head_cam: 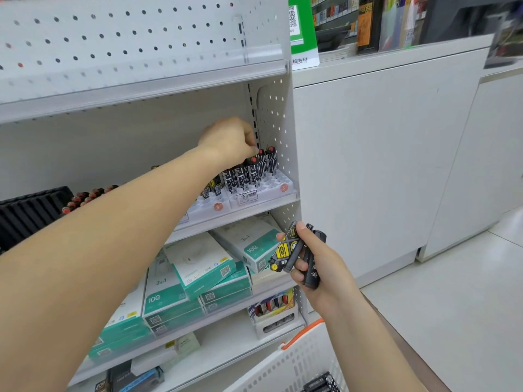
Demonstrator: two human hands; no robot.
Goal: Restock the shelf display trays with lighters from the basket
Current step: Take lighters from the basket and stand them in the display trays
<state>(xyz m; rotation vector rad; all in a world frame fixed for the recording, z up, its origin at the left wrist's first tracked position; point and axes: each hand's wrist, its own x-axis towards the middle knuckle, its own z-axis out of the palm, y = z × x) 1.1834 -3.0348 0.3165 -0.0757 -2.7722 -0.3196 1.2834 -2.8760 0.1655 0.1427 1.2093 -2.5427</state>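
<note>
Restocking, part-way through. The white display tray [271, 190] at the right end of the middle shelf [240, 215] holds a back cluster of black-and-white patterned lighters [249, 171] standing upright, with its front slots open — so this tray looks partly filled, with room left. The left hand [229, 141] reaches over that cluster with fingers curled at a lighter top, seemingly pinching it; whether it is seating one or only touching cannot be told for certain. The right hand [314, 261] hangs below the shelf edge, gripping a small bunch of spare lighters [294, 250], yellow-and-black ones and darker ones. The white basket [297, 360] with its orange handle sits at the lower edge of view, a few dark lighters showing inside — stock remains to be placed. A neighbouring tray [206, 207] to the left also shows bare front slots. Surroundings: white perforated shelving unit, teal-and-white boxes [198, 267] on the shelf below, a white counter [382, 165] to the right, pale tiled floor [452, 306], a green sign [301, 26] on top.
</note>
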